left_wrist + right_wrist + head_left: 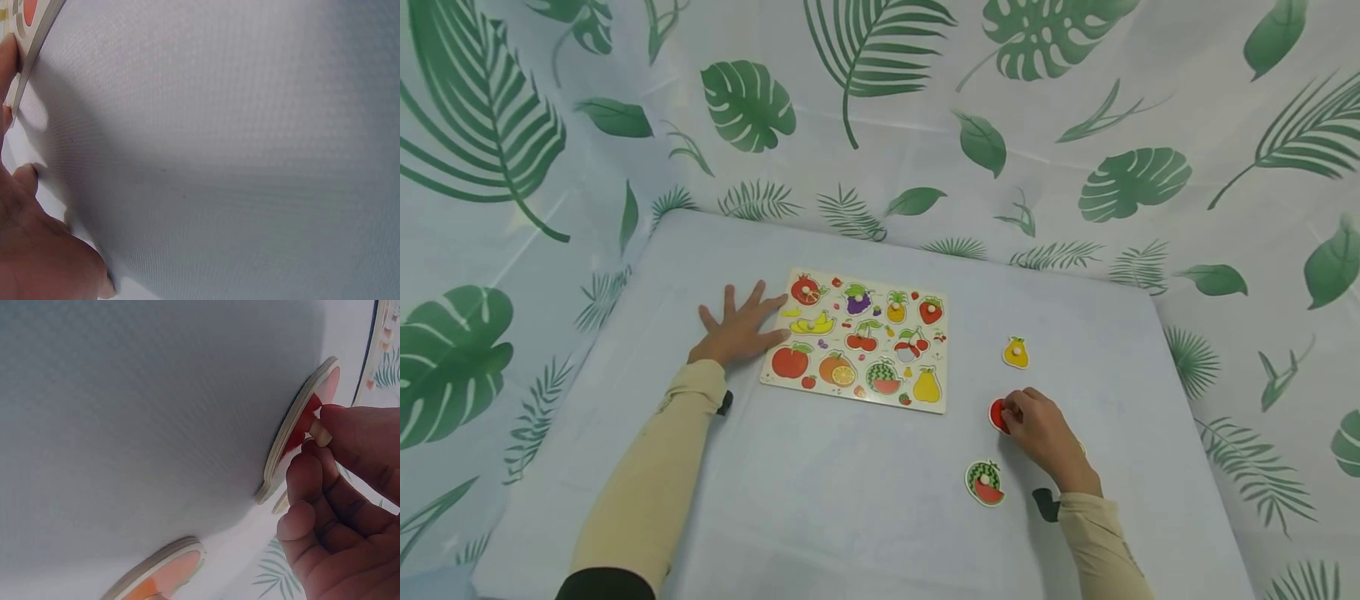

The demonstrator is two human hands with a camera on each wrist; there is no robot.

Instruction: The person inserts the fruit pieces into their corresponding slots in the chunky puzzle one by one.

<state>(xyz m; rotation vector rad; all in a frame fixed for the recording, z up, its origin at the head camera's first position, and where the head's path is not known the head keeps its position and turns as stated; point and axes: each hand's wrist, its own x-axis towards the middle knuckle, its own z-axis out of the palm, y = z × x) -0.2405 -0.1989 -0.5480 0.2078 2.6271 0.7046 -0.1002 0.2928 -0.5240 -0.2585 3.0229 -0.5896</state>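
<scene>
A fruit peg puzzle board (850, 392) lies on the white-covered table. My left hand (739, 331) is spread flat on its left, thumb and fingertips over the board's edge. The left wrist view shows only part of this hand (44, 250) beside the board's corner. To the right of the board, my right hand (1043, 433) pinches the small wooden knob (320, 432) of a red fruit puzzle piece (997, 415) between thumb and fingers. The hand hides much of that piece. In the right wrist view the piece (292, 439) appears tilted, its thick wooden edge showing.
A yellow pear piece (1016, 353) lies behind the right hand, and a watermelon piece (983, 483) nearer the front. Another orange-pink piece (167, 575) shows at the bottom of the right wrist view. A leaf-patterned curtain (880, 125) hangs behind the table.
</scene>
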